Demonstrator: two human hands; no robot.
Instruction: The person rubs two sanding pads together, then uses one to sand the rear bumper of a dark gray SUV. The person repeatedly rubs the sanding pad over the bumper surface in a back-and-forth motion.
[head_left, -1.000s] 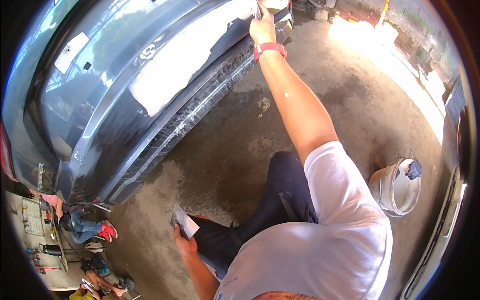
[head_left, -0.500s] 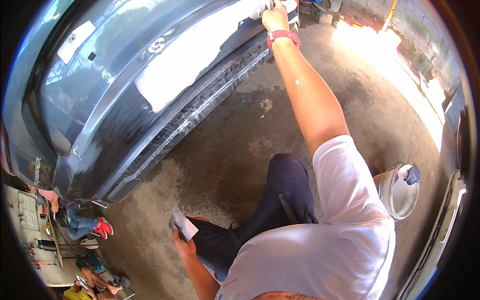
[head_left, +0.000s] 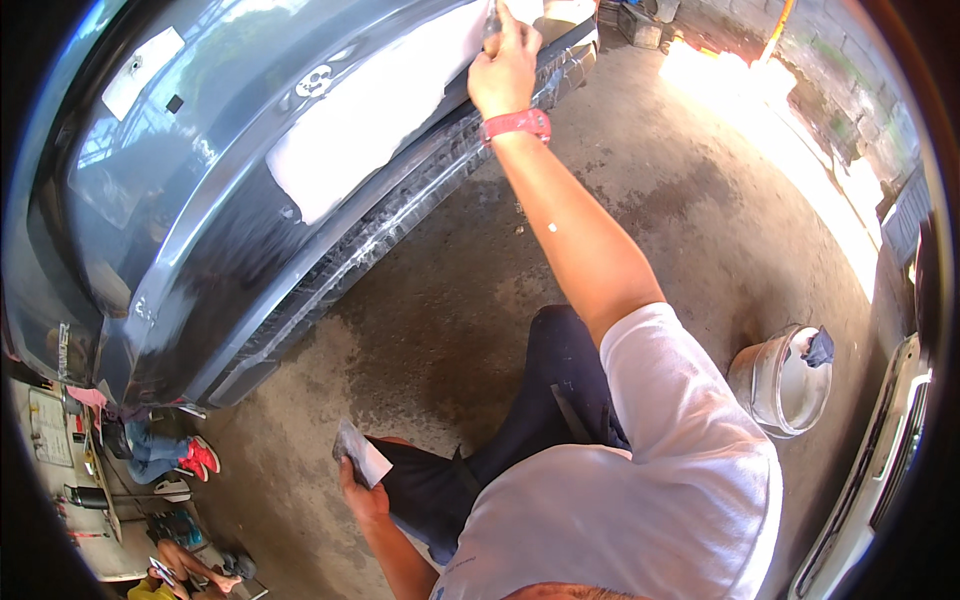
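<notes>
At the top, my right hand [head_left: 503, 78], with a red watch on its wrist, is closed round the dark handle of a putty knife [head_left: 492, 32]. Its blade is too washed out to make out. The hand lies over a white putty patch [head_left: 375, 110] that runs along the lower side of a dark grey car [head_left: 215, 225]. Low down by my knee, my left hand [head_left: 361, 494] grips a small flat putty plate [head_left: 366, 453], grey on one side and whitish on the other. That plate is away from the car.
A pale bucket [head_left: 785, 385] with a dark rag on its rim stands to the right on the concrete floor [head_left: 440, 290]. Another vehicle [head_left: 865, 470] borders the far right. At lower left are two people, one in red shoes [head_left: 203, 458]. A block wall [head_left: 840, 80] rises at upper right.
My right hand has moved left and a little down along the white patch with the putty knife. My left hand and the plate have hardly moved.
</notes>
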